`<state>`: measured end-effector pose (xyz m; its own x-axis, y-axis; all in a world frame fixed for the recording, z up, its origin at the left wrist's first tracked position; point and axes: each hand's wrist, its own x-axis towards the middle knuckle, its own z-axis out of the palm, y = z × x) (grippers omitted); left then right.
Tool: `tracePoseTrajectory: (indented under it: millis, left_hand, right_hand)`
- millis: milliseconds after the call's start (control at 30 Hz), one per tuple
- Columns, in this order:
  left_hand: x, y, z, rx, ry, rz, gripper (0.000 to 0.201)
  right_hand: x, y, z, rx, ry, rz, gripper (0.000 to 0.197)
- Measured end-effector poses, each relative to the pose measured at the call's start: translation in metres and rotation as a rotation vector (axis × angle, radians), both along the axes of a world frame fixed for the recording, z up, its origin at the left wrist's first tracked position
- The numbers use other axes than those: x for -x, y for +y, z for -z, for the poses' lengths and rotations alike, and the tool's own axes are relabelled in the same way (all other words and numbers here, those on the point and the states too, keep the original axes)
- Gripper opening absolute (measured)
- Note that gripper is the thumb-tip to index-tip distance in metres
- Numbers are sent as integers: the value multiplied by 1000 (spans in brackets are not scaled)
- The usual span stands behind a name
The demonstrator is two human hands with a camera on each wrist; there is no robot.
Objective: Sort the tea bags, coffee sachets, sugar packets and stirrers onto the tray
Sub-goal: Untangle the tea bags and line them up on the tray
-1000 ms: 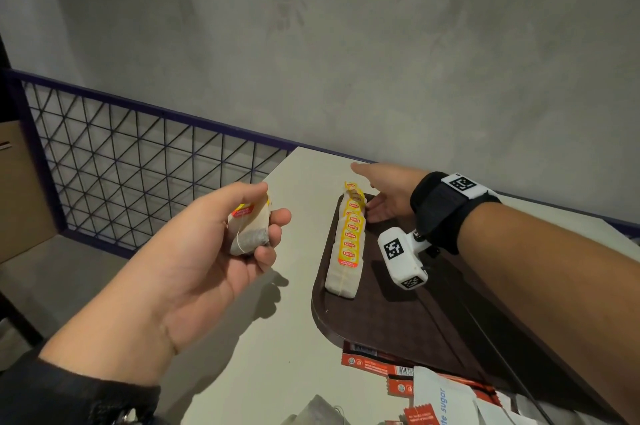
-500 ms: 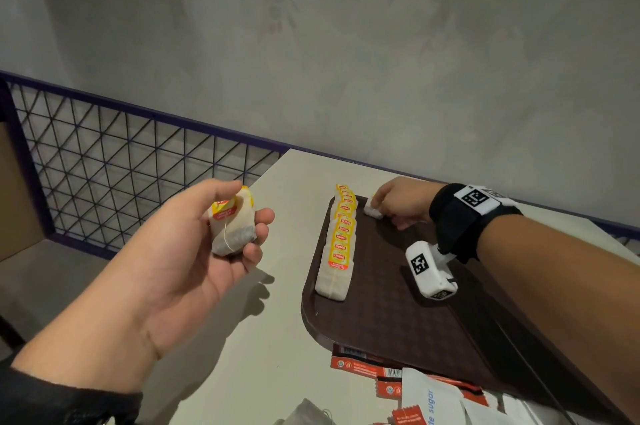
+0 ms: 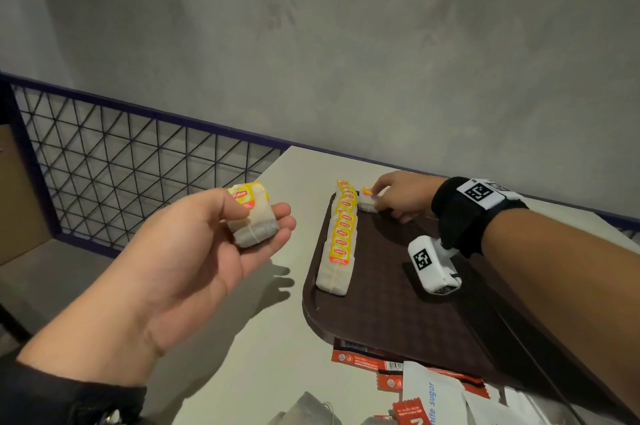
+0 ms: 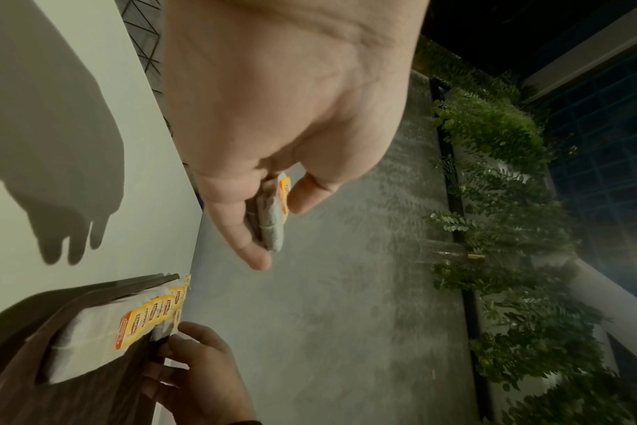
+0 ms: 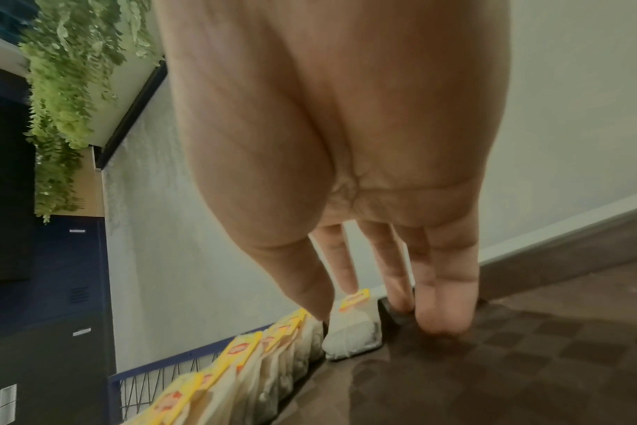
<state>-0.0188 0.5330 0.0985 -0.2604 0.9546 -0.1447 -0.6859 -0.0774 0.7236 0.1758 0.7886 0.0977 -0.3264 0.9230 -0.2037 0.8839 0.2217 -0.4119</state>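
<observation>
While the tea-bag row (image 3: 341,237) runs lengthwise along the tray (image 3: 398,313), its tags face up.

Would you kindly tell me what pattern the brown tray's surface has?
The brown plastic tray has a faint checkered weave of lighter and darker squares, clearest in the right wrist view.

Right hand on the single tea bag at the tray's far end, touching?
Touching. In the right wrist view the right hand pinches the single white tea bag between thumb and forefinger; the head view agrees.
</observation>
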Motion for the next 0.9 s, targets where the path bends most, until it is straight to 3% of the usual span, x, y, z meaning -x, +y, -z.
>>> tracePoseTrajectory:
  millis: [133,233,333,400,667,900]
  left_hand:
    - [-10,-4,-3,-73,146,86,31]
    - [-22,-12,-10,-96,315,164,29]
    - [-40,-24,-18,-153,432,249,32]
    - [-56,-29,-23,-184,446,297,36]
    - [-129,-38,-36,-275,427,377,42]
    - [-146,-23,-22,-261,458,310,31]
  right_hand:
    - [-10,-33,-18,-108,67,-29,31]
    - [-18,-89,-42,69,429,-90,18]
    - [-35,-154,-63,256,757,-168,37]
    - [-48,-188,-67,261,863,-211,51]
    - [-104,-242,-60,-27,1057,-186,11]
    - [-129,-235,-60,-191,898,-98,13]
